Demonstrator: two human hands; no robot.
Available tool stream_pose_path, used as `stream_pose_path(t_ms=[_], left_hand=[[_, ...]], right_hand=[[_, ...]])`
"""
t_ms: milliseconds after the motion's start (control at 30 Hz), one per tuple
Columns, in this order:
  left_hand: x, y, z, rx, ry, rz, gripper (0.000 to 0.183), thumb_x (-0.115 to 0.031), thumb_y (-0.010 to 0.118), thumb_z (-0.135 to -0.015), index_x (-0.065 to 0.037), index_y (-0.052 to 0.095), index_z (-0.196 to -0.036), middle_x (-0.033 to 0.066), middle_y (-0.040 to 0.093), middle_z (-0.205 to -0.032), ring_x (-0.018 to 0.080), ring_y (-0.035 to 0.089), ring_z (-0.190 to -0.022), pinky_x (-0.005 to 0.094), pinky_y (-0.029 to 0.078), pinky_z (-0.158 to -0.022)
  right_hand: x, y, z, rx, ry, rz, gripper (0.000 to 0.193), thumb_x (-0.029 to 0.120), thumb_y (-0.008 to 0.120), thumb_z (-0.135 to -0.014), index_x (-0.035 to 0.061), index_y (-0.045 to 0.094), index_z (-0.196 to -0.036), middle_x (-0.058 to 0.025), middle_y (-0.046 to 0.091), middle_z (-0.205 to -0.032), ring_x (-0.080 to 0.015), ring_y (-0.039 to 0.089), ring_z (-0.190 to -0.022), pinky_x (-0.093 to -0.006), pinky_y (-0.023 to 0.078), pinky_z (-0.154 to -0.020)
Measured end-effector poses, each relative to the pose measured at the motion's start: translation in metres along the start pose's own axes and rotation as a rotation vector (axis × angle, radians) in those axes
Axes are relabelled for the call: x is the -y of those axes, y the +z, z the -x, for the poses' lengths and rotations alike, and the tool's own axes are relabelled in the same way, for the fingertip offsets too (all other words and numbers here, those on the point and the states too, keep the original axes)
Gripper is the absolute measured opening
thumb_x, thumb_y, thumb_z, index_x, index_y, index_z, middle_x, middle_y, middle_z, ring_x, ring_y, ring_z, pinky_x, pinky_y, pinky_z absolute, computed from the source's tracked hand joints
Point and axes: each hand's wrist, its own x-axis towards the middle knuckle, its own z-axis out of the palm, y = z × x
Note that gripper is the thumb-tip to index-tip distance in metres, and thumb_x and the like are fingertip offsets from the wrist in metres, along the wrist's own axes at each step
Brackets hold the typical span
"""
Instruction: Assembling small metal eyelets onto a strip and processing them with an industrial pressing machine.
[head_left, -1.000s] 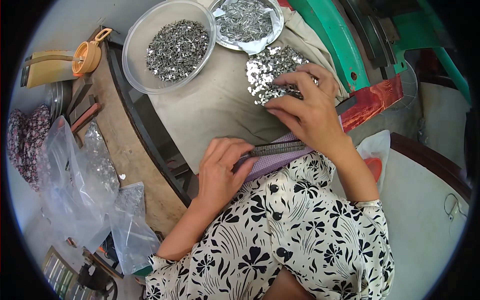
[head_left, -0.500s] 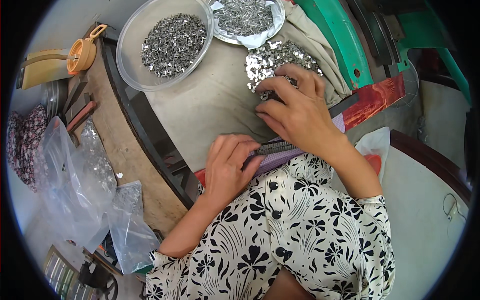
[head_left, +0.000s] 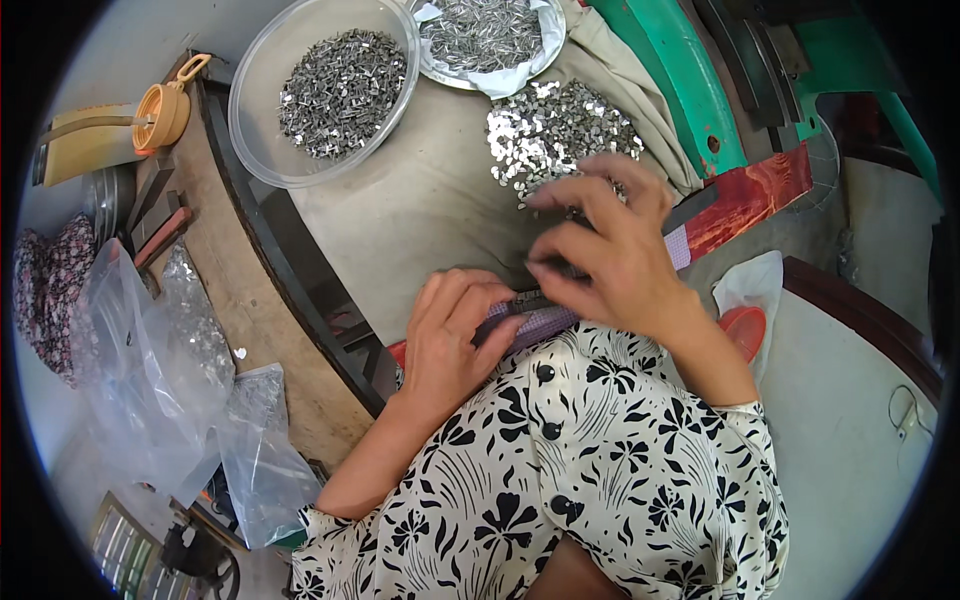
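Note:
My left hand (head_left: 450, 325) is closed on one end of a narrow, dark metal strip (head_left: 526, 301) with a ridged edge, low over a purple checked cloth (head_left: 545, 322). My right hand (head_left: 605, 250) is above the strip's other end, thumb and index fingertips together. Any tiny piece between them is too small and blurred to make out. Its other fingers are curled and smeared by motion. Just beyond this hand lies a loose pile of small, shiny flat metal pieces (head_left: 560, 125) on a khaki cloth (head_left: 420, 220).
A clear round tub (head_left: 240, 125) of small metal parts stands at the far left of the cloth. Beside it, a lined metal bowl (head_left: 560, 55) holds pin-like pieces. Green metal framing (head_left: 670, 80) borders the right. Plastic bags (head_left: 140, 370) hang by the wooden bench (head_left: 265, 330) on the left.
My right hand has drawn back from the metal pile toward the strip, its thumb and index finger now nearer that strip. My left hand keeps its hold with hardly any movement.

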Motion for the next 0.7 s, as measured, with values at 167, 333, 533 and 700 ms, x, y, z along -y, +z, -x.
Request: stream_pose_path(t_ms=[167, 333, 533, 700], left_hand=[[0.003, 0.000, 0.001, 0.020, 0.036, -0.018, 0.028, -0.004, 0.079, -0.068, -0.004, 0.065, -0.093, 0.0082, 0.062, -0.100, 0.0291, 0.057, -0.090, 0.0383, 0.047, -0.078], [0.002, 0.000, 0.001, 0.014, 0.003, -0.032, 0.029, -0.006, 0.082, -0.067, -0.005, 0.066, -0.092, 0.0078, 0.064, -0.100, 0.0278, 0.059, -0.090, 0.0365, 0.049, -0.077], [0.000, 0.003, -0.003, 0.011, 0.024, -0.038, 0.030, -0.008, 0.080, -0.068, -0.005, 0.065, -0.094, 0.0068, 0.062, -0.101, 0.0278, 0.057, -0.091, 0.0377, 0.045, -0.078], [0.002, 0.006, -0.003, 0.007, 0.056, -0.063, 0.028, -0.011, 0.080, -0.070, -0.008, 0.066, -0.094, 0.0041, 0.062, -0.099, 0.0258, 0.057, -0.090, 0.0362, 0.043, -0.075]], right_hand=[[0.012, 0.006, 0.033, 0.030, 0.023, 0.015, 0.016, 0.024, 0.079, -0.065, 0.0217, 0.071, -0.078, 0.0057, 0.063, -0.116, -0.0306, 0.046, -0.117, -0.0439, 0.029, -0.097], [-0.003, -0.002, 0.025, -0.012, 0.091, -0.012, 0.018, 0.021, 0.081, -0.066, 0.0195, 0.074, -0.082, 0.0021, 0.064, -0.114, -0.0315, 0.045, -0.116, -0.0434, 0.030, -0.098], [-0.014, 0.005, -0.006, -0.040, 0.089, 0.090, 0.014, 0.021, 0.081, -0.070, 0.0175, 0.073, -0.081, 0.0018, 0.063, -0.115, -0.0316, 0.045, -0.118, -0.0447, 0.030, -0.097], [-0.012, 0.004, -0.014, -0.010, 0.119, 0.103, 0.013, 0.018, 0.080, -0.070, 0.0139, 0.071, -0.078, 0.0015, 0.062, -0.118, -0.0316, 0.045, -0.120, -0.0464, 0.029, -0.096]])
